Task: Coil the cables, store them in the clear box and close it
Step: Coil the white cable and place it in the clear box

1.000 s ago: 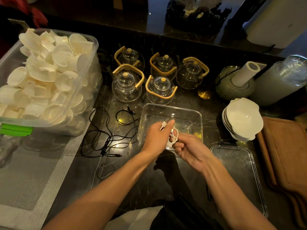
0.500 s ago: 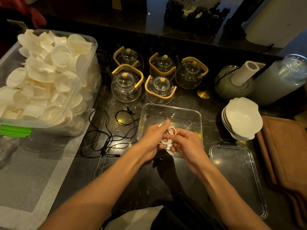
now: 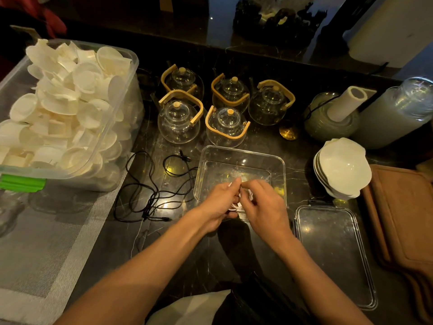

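Both hands meet over the near edge of the clear box [image 3: 241, 160]. My left hand [image 3: 220, 202] and right hand [image 3: 264, 202] are closed around a small white cable [image 3: 236, 207], mostly hidden between the fingers; only a few loops show beneath. The coil looks nearly finished, judging by how compact it sits.

Black cable [image 3: 152, 191] lies loose and tangled on the dark counter [image 3: 210, 254], left of the box, untouched. Box interior looks empty as far as the glare lets me tell. Lid [image 3: 332, 254] lies flat to the right of the box, just beside it.

Step in hand, as I read it: tuck the white cable's free end so the coil holds, then lower it into the box.

How to do it well:
- Keep the left hand pinching the loops together while the right hand wraps or tucks the tail; releasing both at once would likely let it spring open.
- Keep loops even, no sharp bends near the plug.
- Set the coil in one corner, flat, leaving room for the black one.
- Lower it, don't drop; a light coil may unwind on landing.

Watch the glass teapots [image 3: 225, 127] just behind the box when reaching forward. Black cable will need untangling before coiling.
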### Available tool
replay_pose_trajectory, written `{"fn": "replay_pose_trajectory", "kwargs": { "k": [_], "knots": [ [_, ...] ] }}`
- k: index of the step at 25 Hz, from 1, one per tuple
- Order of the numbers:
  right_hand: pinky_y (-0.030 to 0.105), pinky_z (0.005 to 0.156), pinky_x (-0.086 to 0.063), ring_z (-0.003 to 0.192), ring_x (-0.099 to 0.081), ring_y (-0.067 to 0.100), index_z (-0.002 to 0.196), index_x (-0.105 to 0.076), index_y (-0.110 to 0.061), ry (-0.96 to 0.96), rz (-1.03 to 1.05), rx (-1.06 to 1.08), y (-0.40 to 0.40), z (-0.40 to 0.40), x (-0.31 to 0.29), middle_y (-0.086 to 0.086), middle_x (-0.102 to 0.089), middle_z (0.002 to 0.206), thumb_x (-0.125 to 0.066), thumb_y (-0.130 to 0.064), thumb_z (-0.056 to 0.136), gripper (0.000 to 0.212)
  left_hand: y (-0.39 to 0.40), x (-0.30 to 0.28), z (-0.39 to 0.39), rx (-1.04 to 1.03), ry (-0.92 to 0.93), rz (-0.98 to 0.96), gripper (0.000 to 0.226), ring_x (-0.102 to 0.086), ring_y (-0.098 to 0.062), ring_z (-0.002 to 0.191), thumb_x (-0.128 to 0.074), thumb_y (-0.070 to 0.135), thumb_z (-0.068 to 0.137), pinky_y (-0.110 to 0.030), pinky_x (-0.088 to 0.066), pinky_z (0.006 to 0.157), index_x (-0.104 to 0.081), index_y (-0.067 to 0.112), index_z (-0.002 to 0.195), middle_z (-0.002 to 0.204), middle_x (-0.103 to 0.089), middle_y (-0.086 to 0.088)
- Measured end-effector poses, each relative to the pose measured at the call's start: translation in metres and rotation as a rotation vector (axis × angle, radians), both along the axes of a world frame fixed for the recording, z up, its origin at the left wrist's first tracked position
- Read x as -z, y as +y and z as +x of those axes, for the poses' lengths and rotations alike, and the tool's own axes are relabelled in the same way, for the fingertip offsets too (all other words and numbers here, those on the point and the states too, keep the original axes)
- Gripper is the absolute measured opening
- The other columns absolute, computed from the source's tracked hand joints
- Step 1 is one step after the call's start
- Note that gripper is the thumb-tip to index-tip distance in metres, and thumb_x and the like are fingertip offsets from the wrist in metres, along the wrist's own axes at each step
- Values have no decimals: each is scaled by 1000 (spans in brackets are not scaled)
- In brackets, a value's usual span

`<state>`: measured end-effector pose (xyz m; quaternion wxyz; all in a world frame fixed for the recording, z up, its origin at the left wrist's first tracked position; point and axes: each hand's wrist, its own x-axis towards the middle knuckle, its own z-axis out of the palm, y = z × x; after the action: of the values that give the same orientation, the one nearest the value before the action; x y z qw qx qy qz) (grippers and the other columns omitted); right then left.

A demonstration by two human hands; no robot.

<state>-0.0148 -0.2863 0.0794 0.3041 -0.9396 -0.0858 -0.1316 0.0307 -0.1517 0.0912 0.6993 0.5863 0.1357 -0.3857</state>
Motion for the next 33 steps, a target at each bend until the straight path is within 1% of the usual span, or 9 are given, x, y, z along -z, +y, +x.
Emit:
{"fn": "replay_pose_trajectory", "kwargs": {
  "k": [3, 6, 9, 13, 18, 23, 27, 30, 33],
  "knots": [
    [22, 70, -51, 85, -65, 5, 108, -67, -17, 173, 352, 223, 8, 0, -4, -7, -69, 96, -62, -19, 101, 9, -7, 0, -6, 69, -138, 189, 46, -46, -9, 67, -36, 48, 105, -23, -45, 53, -63, 11, 110, 71, -45, 4],
    [23, 71, -53, 86, -70, 6, 102, -64, -19, 290, 733, 439, 9, 8, -7, -3, -74, 93, -63, -16, 100, 3, -11, 5, -9, 198, -430, 399, 48, -52, -11, 64, -33, 50, 105, -43, -59, 66, -62, 12, 106, 69, -51, 4],
    [38, 66, -61, 83, -74, 23, 99, -66, -14, 378, 898, 455, -4, 16, -12, 11, -74, 94, -65, -15, 100, 1, -11, 3, -8, 126, -340, 280, 50, -58, -14, 78, -37, 53, 104, -43, -57, 74, -62, 10, 111, 82, -60, -5],
    [29, 46, -56, 70, -65, 21, 104, -64, -9, 530, 907, 354, -7, 13, -9, 22, -66, 87, -65, -16, 100, 8, -4, 16, 2, 81, -124, 140, 54, -53, -9, 78, -53, 64, 92, -27, -41, 61, -65, 17, 115, 87, -58, 4],
    [25, 46, -51, 60, -62, 10, 110, -62, -9, 631, 956, 379, -2, 15, 1, 17, -72, 96, -64, -10, 99, 11, 8, 17, 18, 147, -35, 34, 8, -52, -10, 71, -63, 21, 89, -21, -43, 58, -63, 15, 95, 86, -58, -1],
    [28, 53, -57, 65, -66, 5, 116, -60, -10, 576, 850, 338, -1, 30, 13, 10, -65, 103, -66, -3, 96, 22, 15, 34, 39, 231, -241, 376, 14, -60, -14, 62, -68, 20, 92, -33, -50, 58, -67, 10, 102, 79, -68, -6],
    [30, 52, -58, 71, -70, 13, 112, -61, -13, 604, 748, 300, -1, 54, 35, 9, -68, 103, -71, -8, 94, 22, 16, 36, 63, 362, -544, 558, 17, -56, -12, 61, -61, 19, 97, -28, -42, 57, -74, 14, 87, 71, -65, -1],
    [39, 57, -59, 76, -71, 23, 107, -61, -21, 610, 541, 291, 1, 76, 54, 5, -70, 100, -73, -18, 93, 19, 15, 43, 84, 550, -605, 651, 28, -54, -13, 64, -58, 20, 97, -29, -38, 57, -68, 18, 72, 69, -63, 0],
    [35, 54, -62, 71, -72, 21, 120, -59, -16, 646, 450, 272, 5, 94, 72, 8, -68, 99, -66, -12, 98, 23, 9, 53, 100, 709, -656, 829, 24, -61, -24, 81, -56, 10, 95, -30, -42, 65, -63, 19, 74, 87, -63, -5]
  ]
}}
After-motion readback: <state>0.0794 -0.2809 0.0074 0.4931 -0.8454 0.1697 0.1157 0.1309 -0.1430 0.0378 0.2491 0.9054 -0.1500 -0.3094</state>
